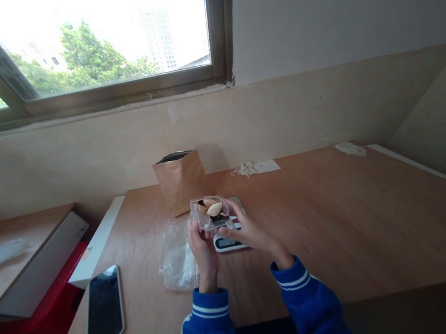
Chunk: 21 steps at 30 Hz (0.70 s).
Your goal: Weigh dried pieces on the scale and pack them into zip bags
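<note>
A small clear plastic bag [212, 226] is held up between my two hands over a white digital scale [224, 248]. Inside it lie several pale tan, shell-like pieces [215, 210] with dark parts; their exact kind is unclear. My left hand [203, 250] grips the bag's lower left side. From the right, my right hand [251, 230] has its fingers and thumb on the bag's right side. The bag and hands cover part of the scale. Crumpled clear plastic bags [177, 260] lie by my left hand.
A brown paper pouch [182, 182] stands with its top open near the wall. Pale scraps [245, 169] lie beside a white paper [267, 166], with another pale pile [351, 149] farther right. A tablet-like device [103, 311] with a plugged cable rests at the wooden table's [344, 226] left edge.
</note>
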Available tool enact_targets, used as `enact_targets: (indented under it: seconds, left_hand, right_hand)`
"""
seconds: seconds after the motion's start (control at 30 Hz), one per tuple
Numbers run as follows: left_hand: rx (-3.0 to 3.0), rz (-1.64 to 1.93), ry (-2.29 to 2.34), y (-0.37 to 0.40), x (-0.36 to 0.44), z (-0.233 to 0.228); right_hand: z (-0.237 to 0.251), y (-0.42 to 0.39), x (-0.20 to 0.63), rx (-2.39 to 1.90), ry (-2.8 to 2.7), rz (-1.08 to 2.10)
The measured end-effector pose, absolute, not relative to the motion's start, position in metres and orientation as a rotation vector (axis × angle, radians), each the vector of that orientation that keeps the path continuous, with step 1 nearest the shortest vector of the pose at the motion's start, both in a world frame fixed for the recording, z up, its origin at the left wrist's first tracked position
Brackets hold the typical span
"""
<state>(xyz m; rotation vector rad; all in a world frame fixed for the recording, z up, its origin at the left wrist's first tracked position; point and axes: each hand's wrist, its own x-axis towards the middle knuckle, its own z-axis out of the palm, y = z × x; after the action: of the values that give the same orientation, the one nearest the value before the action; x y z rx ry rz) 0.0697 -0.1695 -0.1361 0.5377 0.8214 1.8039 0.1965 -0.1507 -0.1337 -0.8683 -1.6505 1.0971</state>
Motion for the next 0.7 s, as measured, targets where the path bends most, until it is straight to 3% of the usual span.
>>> enact_targets:
  seconds: [0.37, 0.6, 0.7]
  left_hand:
    - [1.175, 1.636, 0.956, -0.181, 0.075, -0.131]
    - [1.206, 1.967, 1.365, -0.173, 0.060, -0.136]
    - [1.212, 1.780, 1.200, -0.164, 0.052, -0.138]
  right_hand:
    - [-0.118, -0.156, 0.205, -0.948, -1.682, 0.888]
    - [-0.126, -0.151, 0.218, -0.994, -1.421, 0.820]
    - [-0.129, -0.149, 0.220, -0.954, -1.373, 0.846]
